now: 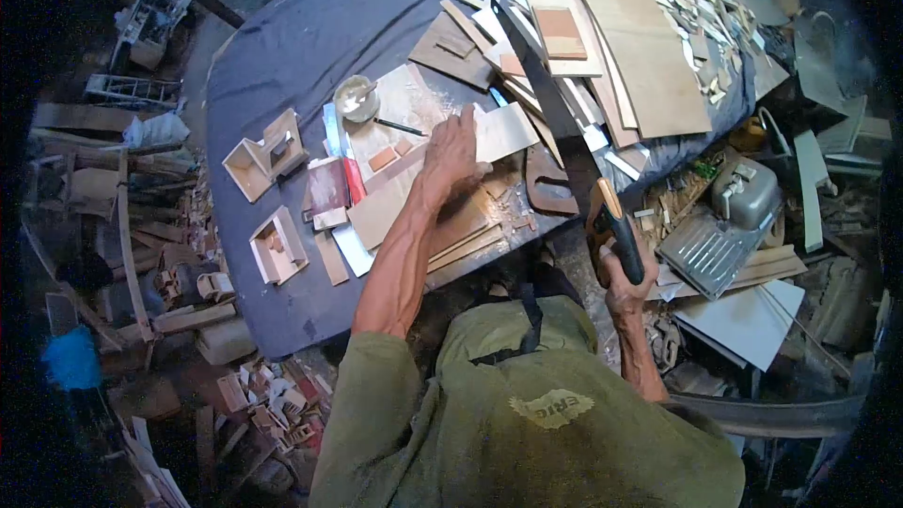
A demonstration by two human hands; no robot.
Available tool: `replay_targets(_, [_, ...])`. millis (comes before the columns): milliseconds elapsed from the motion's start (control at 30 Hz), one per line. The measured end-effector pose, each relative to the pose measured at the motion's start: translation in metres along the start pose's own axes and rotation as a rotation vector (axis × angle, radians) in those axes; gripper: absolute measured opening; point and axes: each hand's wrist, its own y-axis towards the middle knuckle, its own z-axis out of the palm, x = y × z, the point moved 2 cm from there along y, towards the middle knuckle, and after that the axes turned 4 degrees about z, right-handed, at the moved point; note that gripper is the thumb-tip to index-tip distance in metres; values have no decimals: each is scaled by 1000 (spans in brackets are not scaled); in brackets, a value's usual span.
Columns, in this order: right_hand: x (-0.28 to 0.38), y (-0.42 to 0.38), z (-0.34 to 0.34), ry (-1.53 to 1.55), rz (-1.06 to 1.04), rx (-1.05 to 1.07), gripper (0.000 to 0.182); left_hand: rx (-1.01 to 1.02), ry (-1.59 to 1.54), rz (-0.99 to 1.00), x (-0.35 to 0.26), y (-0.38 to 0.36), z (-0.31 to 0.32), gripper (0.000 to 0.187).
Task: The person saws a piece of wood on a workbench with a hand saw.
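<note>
The long, flat, pale wooden strip [508, 134] lies aslant on the table draped in dark blue-grey cloth [292, 47]; it is smooth and plain-faced. The left hand [451, 149] lies across the strip's middle, fingers partly bent; how firmly they grip I cannot tell. To the right of the strip, the right hand [625, 273] is closed around the black-and-brown handle of the long, dark-bladed handsaw [555, 103], held apart from the strip. A round, pale bowl [356, 111] sits beyond the strip's left part. Lettering on the olive-green cloth shirt [555, 452] seems to read "ERIC", its last letter unclear.
</note>
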Motion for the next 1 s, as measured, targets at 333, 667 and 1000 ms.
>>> replay_targets(333, [-20,43,6,76,32,84,53,-195,-164,-68,-18,-24,-13,101])
replay_targets(667, [-38,42,9,18,24,144,55,-3,3,-301,34,-131,-44,106])
replay_targets(1000, [-44,30,15,23,-24,147,57,53,-25,-300,44,-149,-42,114])
